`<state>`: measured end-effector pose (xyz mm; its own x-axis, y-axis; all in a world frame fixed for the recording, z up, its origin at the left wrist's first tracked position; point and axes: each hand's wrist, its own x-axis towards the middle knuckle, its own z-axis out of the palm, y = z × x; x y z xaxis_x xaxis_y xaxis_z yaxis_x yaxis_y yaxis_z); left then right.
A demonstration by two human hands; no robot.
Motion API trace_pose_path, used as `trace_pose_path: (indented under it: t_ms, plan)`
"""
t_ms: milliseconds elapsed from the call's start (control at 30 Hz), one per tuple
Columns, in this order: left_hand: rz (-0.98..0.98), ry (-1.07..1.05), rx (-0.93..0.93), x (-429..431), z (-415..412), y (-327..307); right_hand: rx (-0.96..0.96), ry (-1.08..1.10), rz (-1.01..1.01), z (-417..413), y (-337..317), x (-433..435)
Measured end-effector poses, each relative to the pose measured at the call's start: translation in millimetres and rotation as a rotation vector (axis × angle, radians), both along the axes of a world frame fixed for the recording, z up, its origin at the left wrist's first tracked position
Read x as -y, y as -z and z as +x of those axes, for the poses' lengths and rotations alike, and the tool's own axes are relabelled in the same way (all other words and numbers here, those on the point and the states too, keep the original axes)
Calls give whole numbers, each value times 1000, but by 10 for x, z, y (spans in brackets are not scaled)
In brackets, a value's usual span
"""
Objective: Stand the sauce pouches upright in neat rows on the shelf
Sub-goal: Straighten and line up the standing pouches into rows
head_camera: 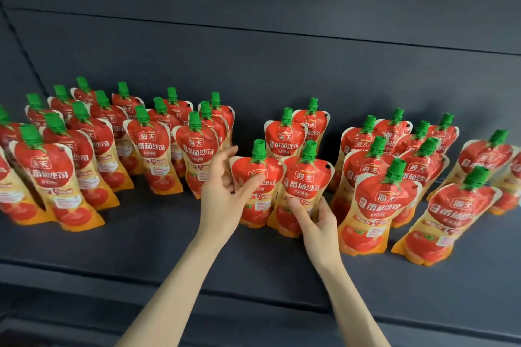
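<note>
On the dark shelf (pixel 169 248) stood a crowd of sauce pouches, all of one kind. Each had a green screw cap over a printed green stalk. Below that came a glossy red top half shaped like a tomato, with a white logo and white Chinese characters. The pouch narrowed to a waist, then flared into a yellow-orange base printed with tomatoes.

Near the middle of the shelf, the left grip (pixel 225 191) grasped the left held pouch (pixel 267 169). Its thumb lay across the red front and its fingers were curled round the left edge. That pouch stood about upright.

Just to its right, touching it, was the right held pouch (pixel 306 177), which leaned slightly to the right. It had a small dark hole in its upper right corner. The right grip (pixel 317 222) grasped it low down, fingers wrapped round the waist and the orange base. Whether either base rested fully on the shelf could not be told.

Directly behind these two, farther back, two more pouches (pixel 284 138) stood one behind the other.

To the left, the left group (pixel 146 149) stood in several rows running from near to far, packed closely, with labels facing forward.

To the right, the right group (pixel 377 200) was looser, some pouches overlapping. The nearest one at the far right (pixel 451 220) tilted to the right.

Behind everything rose a plain dark back panel (pixel 282 65).
</note>
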<state>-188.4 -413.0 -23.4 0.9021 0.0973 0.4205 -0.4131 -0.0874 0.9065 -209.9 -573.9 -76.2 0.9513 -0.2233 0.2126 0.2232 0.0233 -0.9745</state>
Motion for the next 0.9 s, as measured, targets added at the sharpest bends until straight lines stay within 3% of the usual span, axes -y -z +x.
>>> trace_pose_path:
  t_ms: [133,400,533,900]
  plan:
    - [26,44,-176,-19,-27,388,-9,-14,9,2,0,-12]
    - [0,-77,-100,-728,-77,291,-29,-65,0,-21,-67,-614]
    - [79,-119,-82,-1237,-20,330,-33,-40,-23,90,-31,-1102]
    - [233,12,-127,-1867,158,495,-27,183,-165,94,49,-1830]
